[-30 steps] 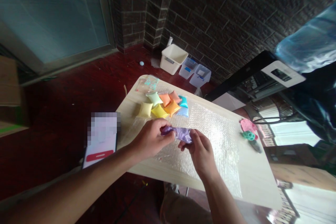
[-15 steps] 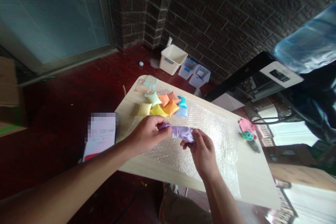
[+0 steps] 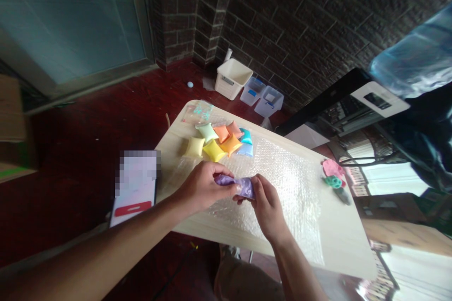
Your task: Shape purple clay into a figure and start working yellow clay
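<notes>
A purple packet (image 3: 245,188) in shiny clear wrapping is held between my two hands above the table. My left hand (image 3: 206,187) pinches its left end, thumb in front and fingers behind. At the other end, my right hand (image 3: 265,202) grips it between thumb and fingers. Just beyond the hands lie several puffy colored packets, among them a yellow packet (image 3: 214,150), an orange packet (image 3: 231,145), a pale green packet (image 3: 207,132) and a light blue packet (image 3: 246,149). Beneath the hands a sheet of bubble wrap (image 3: 286,183) covers part of the table.
The pale wooden table (image 3: 348,249) carries a clear printed bag (image 3: 197,112) at its far left corner. Pink clay-like material (image 3: 332,168) and a green lump (image 3: 333,181) sit at the right edge. A cream bin (image 3: 229,84) and clear boxes stand on the floor behind.
Both hands have moved slightly lower and closer together, with the right hand shifting left. The purple packet shows a shorter stretch between them.
</notes>
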{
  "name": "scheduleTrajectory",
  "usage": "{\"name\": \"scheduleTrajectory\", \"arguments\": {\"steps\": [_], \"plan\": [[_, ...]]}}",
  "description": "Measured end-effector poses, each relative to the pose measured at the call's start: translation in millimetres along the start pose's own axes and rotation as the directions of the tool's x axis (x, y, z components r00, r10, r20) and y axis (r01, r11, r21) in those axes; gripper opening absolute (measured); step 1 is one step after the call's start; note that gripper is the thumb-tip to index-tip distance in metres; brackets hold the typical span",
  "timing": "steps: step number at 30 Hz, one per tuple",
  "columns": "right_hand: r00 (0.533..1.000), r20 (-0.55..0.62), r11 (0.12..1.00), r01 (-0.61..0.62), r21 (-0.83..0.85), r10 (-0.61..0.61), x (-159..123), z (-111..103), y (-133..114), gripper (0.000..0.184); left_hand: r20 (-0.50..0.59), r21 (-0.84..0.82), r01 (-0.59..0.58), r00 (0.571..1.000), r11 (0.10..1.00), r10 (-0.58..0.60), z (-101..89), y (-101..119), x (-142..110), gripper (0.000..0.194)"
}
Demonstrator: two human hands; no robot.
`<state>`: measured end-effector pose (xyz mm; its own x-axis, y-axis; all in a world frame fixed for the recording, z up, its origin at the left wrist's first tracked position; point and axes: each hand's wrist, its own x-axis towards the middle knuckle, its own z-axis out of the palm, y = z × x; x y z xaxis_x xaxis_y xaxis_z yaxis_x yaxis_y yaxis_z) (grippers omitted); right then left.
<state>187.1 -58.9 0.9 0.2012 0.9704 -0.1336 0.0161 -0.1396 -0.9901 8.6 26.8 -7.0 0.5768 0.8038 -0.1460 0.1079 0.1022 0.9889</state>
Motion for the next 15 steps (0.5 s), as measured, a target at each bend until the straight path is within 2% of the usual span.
{"name": "scheduleTrajectory", "arguments": {"steps": [4, 8, 11, 15], "plan": [[0.999, 0.031, 0.997, 0.039, -0.066, -0.037, -1, 5, 3, 0.046, -0.044, 0.099, 0.014, 0.999, 0.995, -0.010, 2.9, 8, -6, 0.019], [0.999, 0.032, 0.998, 0.042, -0.041, -0.041, -2, 9, 4, 0.044, -0.069, 0.161, -0.079, 0.993, 0.984, 0.091, 1.4, 11, -9, 0.011], [0.999, -0.020, 0.999, 0.026, 0.027, -0.026, 1, 8, 5, 0.043, -0.101, 0.133, -0.124, 0.985, 0.983, 0.138, -3.3, 12, -6, 0.011], [0.996, -0.091, 0.993, 0.014, 0.121, -0.003, 5, 4, 7, 0.040, -0.110, 0.029, -0.086, 0.990, 0.996, 0.089, -10.4, 12, -2, 0.014]]}}
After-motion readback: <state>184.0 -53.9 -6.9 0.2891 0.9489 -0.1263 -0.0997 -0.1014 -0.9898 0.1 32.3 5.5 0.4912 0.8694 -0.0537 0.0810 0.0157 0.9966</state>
